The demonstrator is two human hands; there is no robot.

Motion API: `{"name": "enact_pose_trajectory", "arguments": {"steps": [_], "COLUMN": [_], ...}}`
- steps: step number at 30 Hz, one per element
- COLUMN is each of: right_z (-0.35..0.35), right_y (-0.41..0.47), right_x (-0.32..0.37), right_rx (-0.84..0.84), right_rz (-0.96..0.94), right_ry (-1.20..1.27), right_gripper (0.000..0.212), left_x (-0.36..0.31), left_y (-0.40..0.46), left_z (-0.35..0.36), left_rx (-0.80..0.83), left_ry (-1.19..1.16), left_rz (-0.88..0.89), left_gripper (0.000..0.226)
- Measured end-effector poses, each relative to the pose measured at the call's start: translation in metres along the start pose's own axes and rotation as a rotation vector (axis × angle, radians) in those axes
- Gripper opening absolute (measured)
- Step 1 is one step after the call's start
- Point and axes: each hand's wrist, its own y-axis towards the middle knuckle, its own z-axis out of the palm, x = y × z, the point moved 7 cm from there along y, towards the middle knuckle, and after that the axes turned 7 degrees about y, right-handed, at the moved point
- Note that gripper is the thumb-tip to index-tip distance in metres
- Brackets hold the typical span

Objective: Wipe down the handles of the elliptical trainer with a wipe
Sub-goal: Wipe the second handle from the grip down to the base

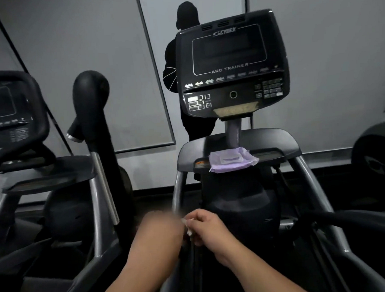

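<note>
Wipe [188, 227]: small white piece pinched between left hand [160, 231] and right hand [205, 226], lower centre of frame; handle [90, 93], upper left, seemingly unwiped.

Both forearms reach forward, hands meeting low in the middle. The right hand [204, 226] has fingers curled, pinching (something small and white). The left hand [161, 230] is blurred, knuckles up.

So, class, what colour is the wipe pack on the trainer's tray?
Light purple pack, clearest in the head view.
</note>
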Motion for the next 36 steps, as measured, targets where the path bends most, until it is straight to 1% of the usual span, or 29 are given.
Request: {"name": "enact_pose_trajectory", "arguments": {"steps": [2,4,5,7,9,12,15,17,19,22,24,26,28,30,33,34,36], "right_z": [-0.034,-0.072,-0.092,-0.132,-0.163,-0.193,-0.214,-0.227,-0.236,-0.253,-0.270,-0.285,-0.300,-0.316,-0.328,-0.330,-0.330], "right_y": [-0.007,-0.018,-0.025,-0.043,-0.067,-0.107,-0.146,-0.168,-0.189,-0.216,-0.233,-0.247,-0.259,-0.266,-0.270,-0.267,-0.257], "right_x": [0.025,0.058,0.078,0.128,0.181,0.253,0.314,0.345,0.370,0.400,0.415,0.427,0.435,0.440,0.439,0.437,0.429], "right_rx": [-0.064,-0.163,-0.216,-0.308,-0.375,-0.454,-0.590,-0.673,-0.725,-0.819,-0.861,-0.892,-0.930,-0.942,-0.928,-0.903,-0.811], "right_rz": [-0.062,-0.141,-0.201,-0.381,-0.569,-0.802,-1.033,-1.126,-1.182,-1.210,-1.218,-1.213,-1.193,-1.147,-1.096,-1.081,-1.058], "right_ry": [0.065,0.084,0.094,0.073,-0.020,-0.188,-0.446,-0.582,-0.720,-0.910,-0.931,-0.937,-0.993,-1.054,-1.239,-1.314,-1.462], "right_gripper": [0.010,0.009,0.009,0.010,0.014,0.018,0.018,0.022,0.024,0.025,0.024,0.023,0.022,0.020,0.017,0.019,0.024], "left_x": [-0.006,-0.015,-0.020,-0.032,-0.043,-0.058,-0.073,-0.088,-0.104,-0.128,-0.142,-0.155,-0.172,-0.194,-0.226,-0.236,-0.250], "left_y": [0.027,0.054,0.068,0.103,0.138,0.186,0.223,0.243,0.258,0.276,0.285,0.293,0.300,0.306,0.309,0.310,0.311], "left_z": [-0.022,-0.047,-0.063,-0.096,-0.132,-0.188,-0.246,-0.278,-0.303,-0.332,-0.347,-0.354,-0.349,-0.339,-0.330,-0.330,-0.334], "left_rx": [-0.112,-0.271,-0.351,-0.482,-0.553,-0.643,-0.764,-0.791,-0.774,-0.732,-0.718,-0.654,-0.498,-0.300,-0.042,0.020,0.088], "left_ry": [-0.088,-0.221,-0.293,-0.473,-0.689,-1.009,-1.231,-1.369,-1.458,-1.489,-1.518,-1.566,-1.662,-1.745,-1.769,-1.813,-1.894], "left_rz": [-0.042,-0.076,-0.082,-0.096,-0.099,-0.061,0.001,0.083,0.152,0.208,0.240,0.275,0.309,0.356,0.471,0.516,0.595], "left_gripper": [0.025,0.017,0.014,0.021,0.022,0.014,0.014,0.014,0.014,0.018,0.017,0.021,0.030,0.044,0.069,0.071,0.065]}}
